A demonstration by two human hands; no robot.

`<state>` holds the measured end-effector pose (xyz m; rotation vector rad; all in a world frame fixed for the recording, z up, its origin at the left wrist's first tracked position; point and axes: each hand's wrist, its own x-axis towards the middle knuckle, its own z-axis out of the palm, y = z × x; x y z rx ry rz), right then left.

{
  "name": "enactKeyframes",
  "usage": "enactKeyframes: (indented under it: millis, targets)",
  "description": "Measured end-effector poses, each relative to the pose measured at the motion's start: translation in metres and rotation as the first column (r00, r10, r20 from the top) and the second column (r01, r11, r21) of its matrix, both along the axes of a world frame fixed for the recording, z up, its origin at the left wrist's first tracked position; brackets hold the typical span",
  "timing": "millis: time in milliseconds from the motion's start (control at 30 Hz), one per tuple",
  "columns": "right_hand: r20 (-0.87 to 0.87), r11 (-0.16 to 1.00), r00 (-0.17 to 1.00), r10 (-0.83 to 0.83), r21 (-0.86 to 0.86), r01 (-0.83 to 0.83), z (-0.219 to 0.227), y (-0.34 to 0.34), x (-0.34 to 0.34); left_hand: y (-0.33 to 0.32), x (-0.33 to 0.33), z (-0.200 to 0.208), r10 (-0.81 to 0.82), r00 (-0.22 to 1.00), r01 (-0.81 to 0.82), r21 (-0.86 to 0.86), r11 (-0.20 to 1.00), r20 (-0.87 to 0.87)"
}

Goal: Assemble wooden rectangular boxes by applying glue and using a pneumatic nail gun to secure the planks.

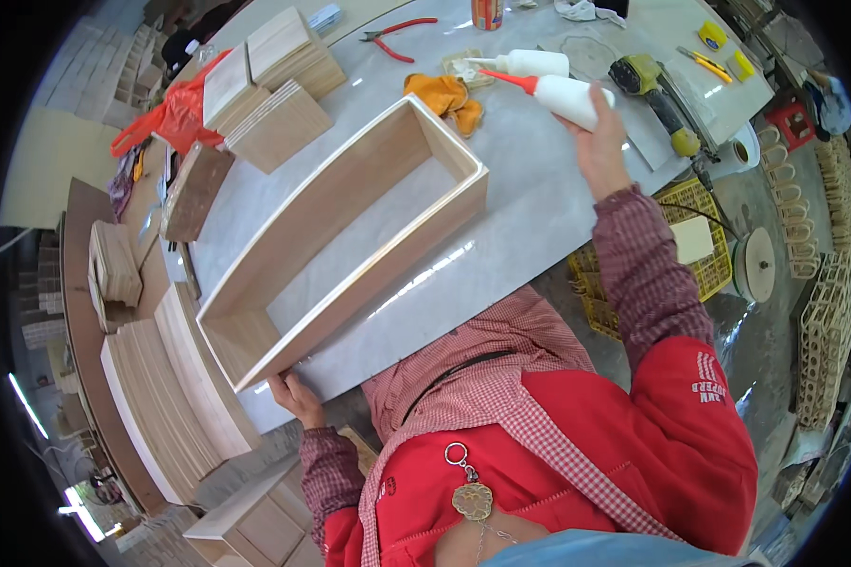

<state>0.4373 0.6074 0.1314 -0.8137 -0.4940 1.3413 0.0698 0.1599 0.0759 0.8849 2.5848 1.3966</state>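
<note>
A long open wooden frame (pixel 350 227) of pale plywood lies on the grey worktable (pixel 529 198). My left hand (pixel 296 395) grips the near lower corner of the frame at the table's edge. My right hand (pixel 603 142) is raised over the table and holds a white glue bottle (pixel 565 95) with a red nozzle pointing left, toward the frame's far end. The nozzle tip is a little apart from the wood.
A second glue bottle (pixel 525 63), yellow gloves (pixel 444 97), red-handled pliers (pixel 397 36) and a yellow power tool (pixel 654 94) lie at the table's far side. Stacks of plywood boards (pixel 274 90) stand left. A yellow crate (pixel 700 246) sits on the floor right.
</note>
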Motion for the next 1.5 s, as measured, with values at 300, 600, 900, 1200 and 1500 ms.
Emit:
enactKeyframes:
  millis: [300,600,900,1200,1500]
  targets:
    - [0.726,0.900,0.532,-0.436,0.359,0.248,-0.056,0.001,-0.050,0.003,-0.011,0.001,-0.082,0.994,0.080,0.030,0.996,0.071]
    - [0.696,0.828,0.610,-0.380,-0.039,0.559,-0.120,-0.168,0.234,-0.005,-0.022,0.017,-0.127,0.988,0.136,-0.104,0.985,0.091]
    - [0.715,0.524,0.605,0.352,-0.686,0.505,-0.330,-0.198,0.288,-0.051,-0.018,0.048,0.177,0.912,-0.082,-0.259,0.963,0.369]
    - [0.568,0.490,0.636,0.523,-0.811,0.321,-0.329,-0.187,0.292,-0.012,0.069,0.062,0.015,0.916,0.143,-0.362,0.921,0.401]
    - [0.169,0.700,0.937,-0.305,-0.628,0.341,-0.169,-0.201,0.290,0.051,0.129,0.054,-0.144,0.832,0.375,-0.353,0.857,0.535]
